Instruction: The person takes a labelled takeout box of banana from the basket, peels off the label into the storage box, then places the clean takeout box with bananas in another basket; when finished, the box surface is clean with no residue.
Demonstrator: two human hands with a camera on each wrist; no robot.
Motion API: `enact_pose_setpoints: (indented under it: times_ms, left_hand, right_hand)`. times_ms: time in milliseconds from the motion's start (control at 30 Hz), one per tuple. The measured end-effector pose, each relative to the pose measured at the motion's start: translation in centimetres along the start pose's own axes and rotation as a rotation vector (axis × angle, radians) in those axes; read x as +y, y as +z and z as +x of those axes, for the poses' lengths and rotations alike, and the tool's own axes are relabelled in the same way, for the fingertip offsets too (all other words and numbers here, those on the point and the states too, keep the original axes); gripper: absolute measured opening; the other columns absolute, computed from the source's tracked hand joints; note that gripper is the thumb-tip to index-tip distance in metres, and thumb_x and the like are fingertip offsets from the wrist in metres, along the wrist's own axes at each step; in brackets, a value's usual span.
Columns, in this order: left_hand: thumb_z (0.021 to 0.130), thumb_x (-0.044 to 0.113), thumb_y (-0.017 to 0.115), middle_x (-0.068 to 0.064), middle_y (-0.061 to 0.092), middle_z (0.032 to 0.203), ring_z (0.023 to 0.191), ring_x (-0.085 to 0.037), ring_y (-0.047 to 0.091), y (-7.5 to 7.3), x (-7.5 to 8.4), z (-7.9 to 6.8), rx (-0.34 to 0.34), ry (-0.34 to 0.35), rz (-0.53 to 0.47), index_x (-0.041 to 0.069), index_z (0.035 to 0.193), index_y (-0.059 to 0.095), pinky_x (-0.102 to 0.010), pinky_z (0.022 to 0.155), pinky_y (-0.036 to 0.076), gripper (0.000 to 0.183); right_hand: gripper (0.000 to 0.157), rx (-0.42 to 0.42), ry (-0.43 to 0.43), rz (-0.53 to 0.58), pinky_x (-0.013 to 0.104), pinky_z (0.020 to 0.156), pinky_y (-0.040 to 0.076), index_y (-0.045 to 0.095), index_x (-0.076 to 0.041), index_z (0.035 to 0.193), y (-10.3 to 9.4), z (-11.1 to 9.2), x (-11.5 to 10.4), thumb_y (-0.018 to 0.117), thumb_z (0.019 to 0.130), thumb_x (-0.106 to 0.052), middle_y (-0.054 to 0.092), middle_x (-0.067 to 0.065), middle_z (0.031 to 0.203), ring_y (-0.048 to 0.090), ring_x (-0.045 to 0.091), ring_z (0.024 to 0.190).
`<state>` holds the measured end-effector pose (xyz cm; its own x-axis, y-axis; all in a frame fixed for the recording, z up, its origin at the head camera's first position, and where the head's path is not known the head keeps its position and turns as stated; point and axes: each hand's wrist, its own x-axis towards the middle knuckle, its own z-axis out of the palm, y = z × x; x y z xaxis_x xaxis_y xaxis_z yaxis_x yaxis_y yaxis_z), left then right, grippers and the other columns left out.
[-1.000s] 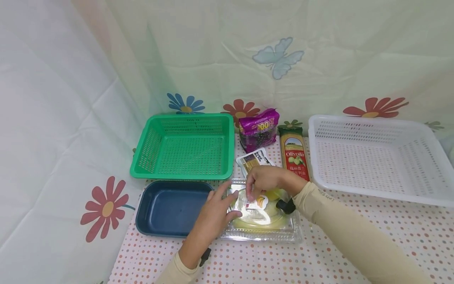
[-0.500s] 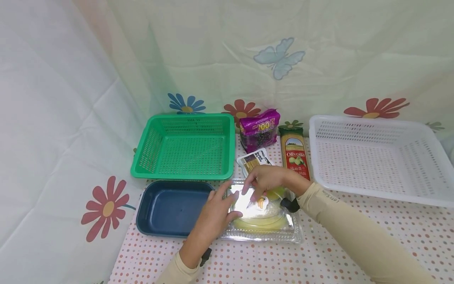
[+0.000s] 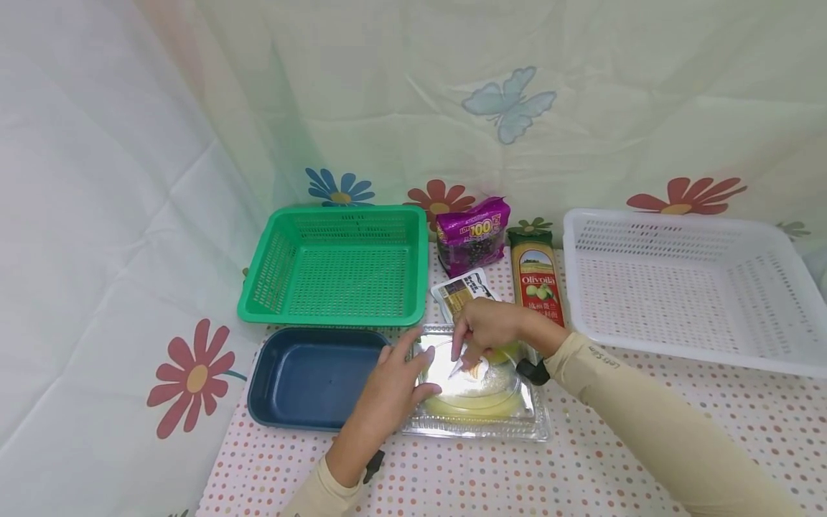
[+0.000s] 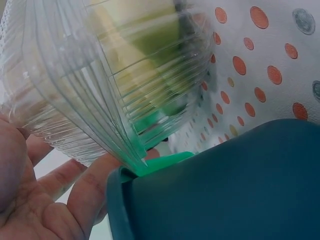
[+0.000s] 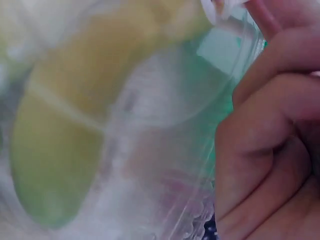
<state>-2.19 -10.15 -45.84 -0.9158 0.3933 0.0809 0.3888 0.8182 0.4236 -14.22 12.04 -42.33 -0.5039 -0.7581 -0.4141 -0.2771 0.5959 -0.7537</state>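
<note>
A clear plastic clamshell box (image 3: 478,424) with yellow-green bananas (image 5: 65,140) inside lies on the table in the head view. A round white label with a banana print (image 3: 478,369) is on its lid. My right hand (image 3: 487,327) bends over the lid, and its fingertips pinch the label's lifted white edge (image 5: 216,10). Curled fingers fill the right side of the right wrist view. My left hand (image 3: 390,380), fingers spread, rests at the box's left edge. The left wrist view shows its fingers (image 4: 87,192) beside the ribbed clear wall.
A dark blue tub (image 3: 316,424) stands left of the box, a green basket (image 3: 336,320) behind it. Beyond the box are a flat white-and-brown packet (image 3: 461,289), a purple bag (image 3: 474,233) and an Olivoilà pasta pack (image 3: 538,280). A white basket (image 3: 685,355) stands right.
My right hand has shifted slightly over the lid and its fingertips now cover more of the label, whose white corner stands up. The left hand and the box have stayed put.
</note>
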Motion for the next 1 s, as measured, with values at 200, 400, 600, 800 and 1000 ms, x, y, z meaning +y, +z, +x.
enact_pose_setpoints:
  times_ms: [200, 400, 600, 800, 1000]
  left_hand:
    - [0.087, 0.041, 0.076, -0.008, 0.039, 0.162, 0.121, -0.032, 0.056, 0.0, 0.0, -0.1, -0.020, -0.027, -0.007, 0.016, 0.140, 0.065, -0.042, 0.089, 0.058, 0.059]
    - [0.087, 0.041, 0.076, -0.007, 0.039, 0.162, 0.120, -0.033, 0.056, -0.1, 0.2, -0.1, -0.011, -0.026, -0.014, 0.016, 0.140, 0.064, -0.043, 0.089, 0.058, 0.059]
    - [0.087, 0.041, 0.076, -0.007, 0.039, 0.162, 0.120, -0.033, 0.057, 0.1, 0.3, 0.0, -0.009, -0.020, 0.016, 0.017, 0.141, 0.064, -0.041, 0.089, 0.058, 0.060]
    - [0.087, 0.040, 0.076, -0.007, 0.037, 0.163, 0.121, -0.033, 0.056, 0.1, 0.4, 0.0, -0.023, -0.034, 0.004, 0.017, 0.142, 0.063, -0.042, 0.090, 0.058, 0.061]
    - [0.087, 0.041, 0.076, -0.008, 0.037, 0.163, 0.119, -0.032, 0.056, 0.2, 0.4, 0.0, -0.020, -0.031, 0.011, 0.017, 0.142, 0.063, -0.041, 0.089, 0.058, 0.062]
  right_hand:
    - [0.005, -0.008, 0.016, 0.078, 0.022, 0.058, 0.049, 0.081, -0.013, 0.078, 0.0, 0.0, 0.1, 0.086, 0.078, -0.013, 0.064, 0.000, 0.085, 0.052, 0.007, 0.047]
    - [0.008, -0.076, -0.013, 0.167, 0.020, 0.055, 0.046, 0.080, -0.005, 0.079, -0.4, 0.2, 0.5, 0.085, 0.077, -0.010, 0.060, 0.001, 0.083, 0.052, 0.009, 0.057]
    - [0.008, -0.087, -0.001, 0.222, 0.019, 0.053, 0.045, 0.080, -0.005, 0.080, -0.6, 0.1, 1.1, 0.086, 0.076, -0.009, 0.056, 0.000, 0.081, 0.051, 0.011, 0.063]
    - [0.011, -0.092, -0.036, 0.249, 0.020, 0.061, 0.044, 0.080, -0.002, 0.081, -0.9, -0.3, 1.6, 0.086, 0.078, -0.010, 0.053, -0.001, 0.081, 0.050, 0.013, 0.075]
    - [0.012, -0.114, -0.073, 0.274, 0.023, 0.071, 0.044, 0.081, 0.000, 0.083, -1.2, -0.8, 1.8, 0.084, 0.080, -0.012, 0.055, -0.001, 0.086, 0.049, 0.016, 0.085]
